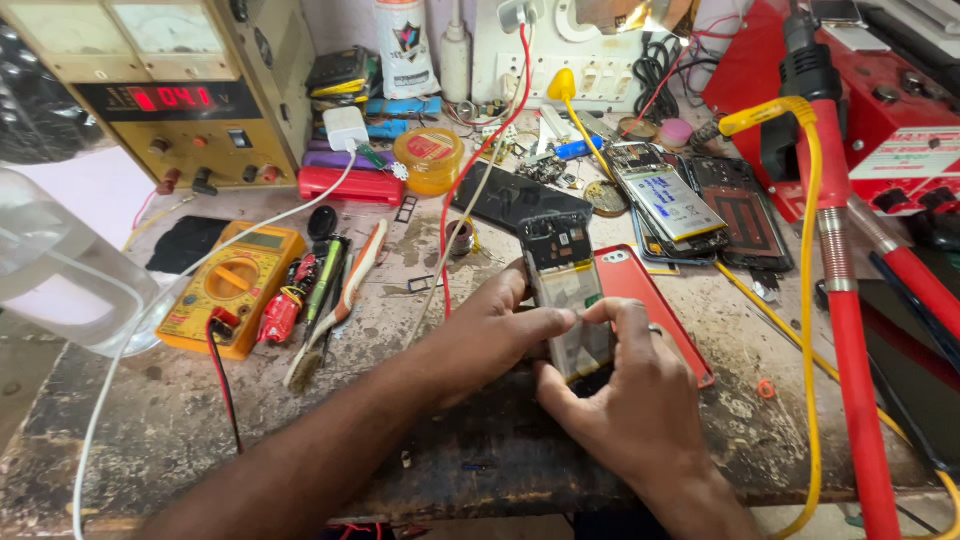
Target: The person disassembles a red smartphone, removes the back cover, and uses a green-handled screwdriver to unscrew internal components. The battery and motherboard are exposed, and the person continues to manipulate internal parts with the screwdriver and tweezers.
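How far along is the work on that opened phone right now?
Done: the opened phone has its back off, and the red back cover lies beside it on the bench. In hand: the left hand steadies the phone while the right hand presses at the battery. Left: the phone is uncovered, and the battery seems in place.

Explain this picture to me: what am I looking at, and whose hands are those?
The one picture comes from a camera on a person's head, looking down at a cluttered workbench. No machine works here, only bare hands. The left hand and right hand together hold an opened phone, its insides showing. A red back cover lies just beside it. Farther left sit a yellow multimeter and a brush; behind, a power supply with a lit red display and more opened phones.
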